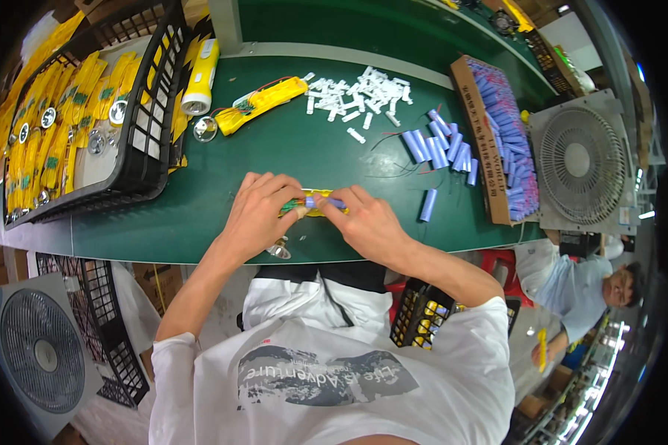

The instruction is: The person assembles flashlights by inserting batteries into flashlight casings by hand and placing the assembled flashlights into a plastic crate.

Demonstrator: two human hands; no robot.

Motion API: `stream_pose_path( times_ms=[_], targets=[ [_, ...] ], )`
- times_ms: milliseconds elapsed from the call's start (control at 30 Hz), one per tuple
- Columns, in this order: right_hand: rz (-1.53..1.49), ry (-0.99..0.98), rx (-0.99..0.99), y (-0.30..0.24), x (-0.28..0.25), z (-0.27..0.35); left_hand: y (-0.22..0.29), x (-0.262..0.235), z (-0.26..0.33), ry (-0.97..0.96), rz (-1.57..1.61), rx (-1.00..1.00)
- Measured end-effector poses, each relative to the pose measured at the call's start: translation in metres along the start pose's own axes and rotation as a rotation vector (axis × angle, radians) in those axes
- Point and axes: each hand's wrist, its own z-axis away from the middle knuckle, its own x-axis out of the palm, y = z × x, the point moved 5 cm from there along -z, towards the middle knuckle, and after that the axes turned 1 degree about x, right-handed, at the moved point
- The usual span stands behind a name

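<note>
Near the front edge of the green table, a yellow flashlight half-shell [315, 213] lies between my hands, with green wiring at its left end. My left hand [261, 215] curls its fingers around that left end. With bent fingers my right hand [371, 224] presses a purple cylindrical battery [336, 203] into or against the shell; my fingertips hide part of both. A round clear reflector [278, 249] sits just below my left hand. To the right, a loose purple battery [428, 205] lies on the table.
A black crate [137, 141] of yellow shells stands left. Beyond my hands are a yellow-and-white flashlight [202, 78], a wired yellow shell [263, 104], white plastic pieces [360, 96] and several batteries [438, 144]. A carton [482, 141] of batteries and a fan [583, 167] stand right; a person [583, 293] sits beyond.
</note>
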Motion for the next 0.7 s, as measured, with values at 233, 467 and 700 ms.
stream_pose_path(
  times_ms=[233,467,700],
  targets=[
    [0.079,0.104,-0.063,0.001,0.007,0.010,0.002,0.012,0.001,0.061,0.077,0.092],
    [-0.213,0.234,0.460,0.101,-0.048,-0.030,0.004,0.010,-0.003,0.051,0.117,0.003],
    [-0.089,0.162,0.518,0.123,-0.001,-0.026,0.002,0.009,-0.001,0.015,0.104,-0.054]
  ],
)
